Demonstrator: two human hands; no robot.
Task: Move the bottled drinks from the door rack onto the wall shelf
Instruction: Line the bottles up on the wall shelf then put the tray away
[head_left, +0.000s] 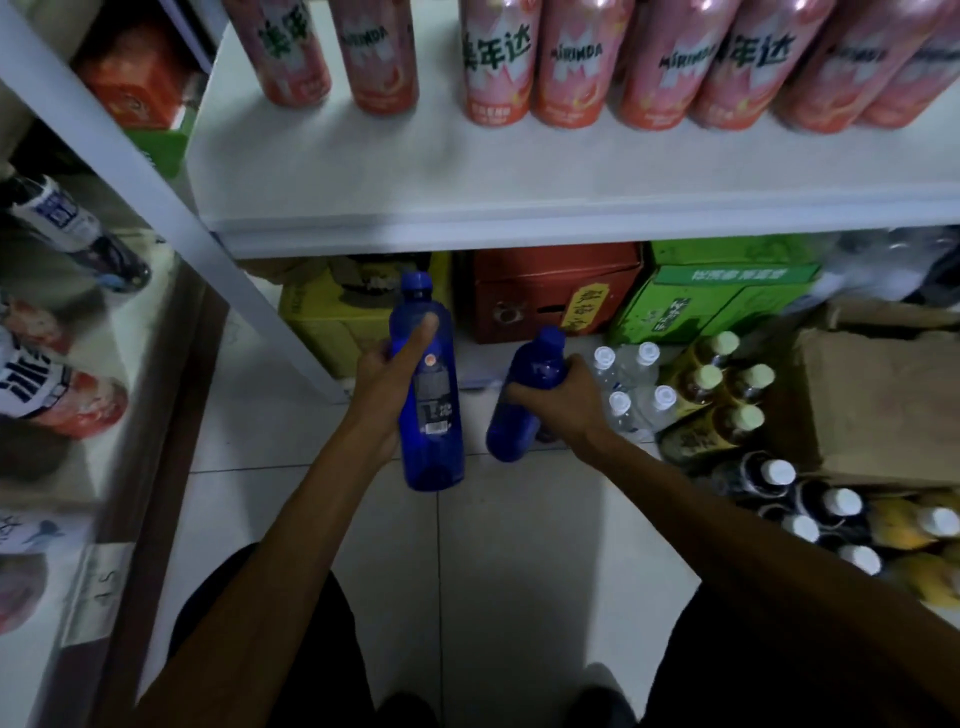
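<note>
The left hand (387, 379) grips a labelled blue bottle (428, 415); the right hand (563, 402) grips a second blue bottle (514, 415); both are held below the wall shelf (467, 208); placing them seems still to do.

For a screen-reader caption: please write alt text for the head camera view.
A person's left hand grips a labelled blue plastic bottle and the right hand grips a second blue plastic bottle, both held below a white shelf lined with pink Mirinda drinks. Cardboard boxes and packs of capped bottles sit on the tiled floor.
</note>
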